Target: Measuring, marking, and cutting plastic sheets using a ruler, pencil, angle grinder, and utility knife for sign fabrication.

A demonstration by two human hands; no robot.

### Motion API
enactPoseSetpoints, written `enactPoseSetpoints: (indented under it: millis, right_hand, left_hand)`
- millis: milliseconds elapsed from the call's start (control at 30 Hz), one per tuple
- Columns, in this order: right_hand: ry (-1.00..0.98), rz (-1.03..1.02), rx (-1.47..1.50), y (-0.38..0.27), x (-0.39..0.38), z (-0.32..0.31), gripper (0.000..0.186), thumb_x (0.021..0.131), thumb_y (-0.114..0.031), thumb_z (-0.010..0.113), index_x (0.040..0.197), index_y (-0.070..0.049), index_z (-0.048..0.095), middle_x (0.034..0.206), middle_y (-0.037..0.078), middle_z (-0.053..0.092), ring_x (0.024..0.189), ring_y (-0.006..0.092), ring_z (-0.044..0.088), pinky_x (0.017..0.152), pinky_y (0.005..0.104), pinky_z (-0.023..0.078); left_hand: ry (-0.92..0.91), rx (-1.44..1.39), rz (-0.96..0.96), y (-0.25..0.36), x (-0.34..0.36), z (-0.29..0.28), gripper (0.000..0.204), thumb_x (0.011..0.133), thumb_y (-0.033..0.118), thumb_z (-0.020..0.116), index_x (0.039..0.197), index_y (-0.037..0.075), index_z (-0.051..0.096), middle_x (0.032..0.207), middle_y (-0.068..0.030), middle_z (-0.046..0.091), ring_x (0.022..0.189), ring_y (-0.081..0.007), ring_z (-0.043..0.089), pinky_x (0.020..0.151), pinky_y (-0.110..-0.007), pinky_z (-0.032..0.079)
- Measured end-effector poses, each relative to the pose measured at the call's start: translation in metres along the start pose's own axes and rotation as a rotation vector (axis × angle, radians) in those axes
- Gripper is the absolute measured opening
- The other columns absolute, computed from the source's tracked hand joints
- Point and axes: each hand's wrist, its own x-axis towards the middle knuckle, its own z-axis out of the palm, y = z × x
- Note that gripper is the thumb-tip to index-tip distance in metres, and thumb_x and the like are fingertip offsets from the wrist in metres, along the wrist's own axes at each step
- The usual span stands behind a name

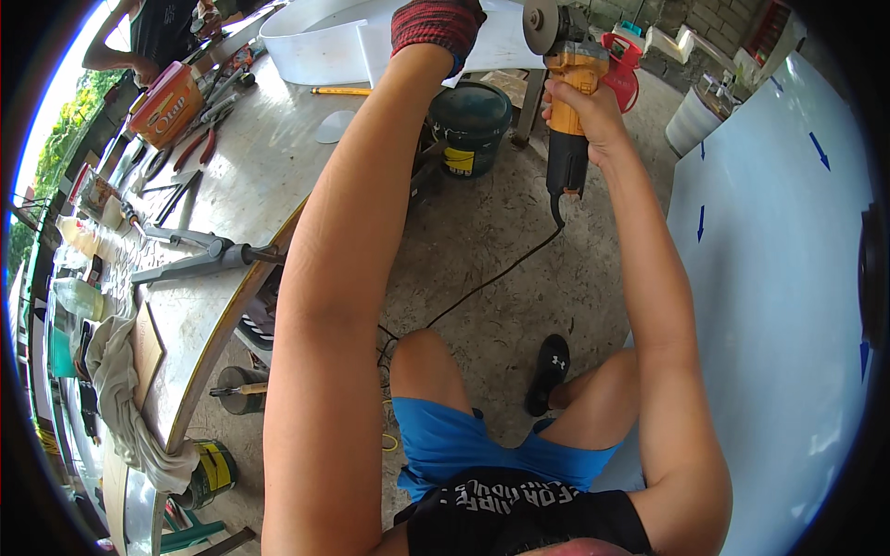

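Observation:
My left hand (434, 35), in a red and black glove, reaches to the top edge beside a curved white sheet (315, 51); its fingers are mostly out of sight. My right hand (586, 113) grips an orange and black angle grinder (575, 69) upright, its disc (547, 23) at the top and its black cord hanging down to the floor. A red plastic object (626, 65) is just behind the grinder. Below the white sheet, a dark green bucket (470, 120) stands on the concrete floor.
At left, a metal bench (260, 139) carries pliers, tools, bottles, a cloth (116, 361) and an orange tub (159, 116). Another person's arm (120, 60) is at top left. A large pale blue panel (760, 278) lines the right side; a white drum (691, 125) stands behind it.

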Motion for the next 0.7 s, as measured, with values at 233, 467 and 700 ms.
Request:
enactPoseSetpoints:
  millis: [233,467,700]
  right_hand:
    - [-0.023,-0.001,-0.022,0.0011,-0.0004,-0.0011,0.033,0.086,-0.023,0.080,0.107,0.000,0.068,0.087,0.008,0.071,0.070,0.0170,0.071,0.063,0.0311,0.058]
    - [-0.028,-0.002,-0.040,0.0010,-0.0001,0.0005,0.035,0.088,-0.024,0.079,0.111,0.000,0.067,0.089,0.009,0.071,0.073,0.0167,0.071,0.066,0.0309,0.059]
    - [-0.033,0.004,-0.055,0.0036,0.0012,-0.0006,0.037,0.088,-0.025,0.079,0.112,0.000,0.067,0.089,0.009,0.071,0.073,0.0170,0.071,0.066,0.0310,0.060]
  left_hand:
    - [0.016,0.012,0.013,-0.0003,-0.0001,0.0004,0.040,0.100,0.048,0.048,0.122,0.024,0.071,0.122,-0.0107,0.072,0.113,-0.0359,0.067,0.097,-0.048,0.053]
    - [0.058,-0.081,0.049,-0.0009,-0.0010,-0.0039,0.032,0.098,0.033,0.054,0.105,0.013,0.079,0.110,-0.0160,0.075,0.104,-0.0358,0.072,0.088,-0.047,0.057]
    - [0.016,-0.036,0.042,0.0031,-0.0007,-0.0072,0.032,0.098,0.032,0.054,0.104,0.013,0.079,0.109,-0.0161,0.076,0.103,-0.0358,0.073,0.087,-0.047,0.058]
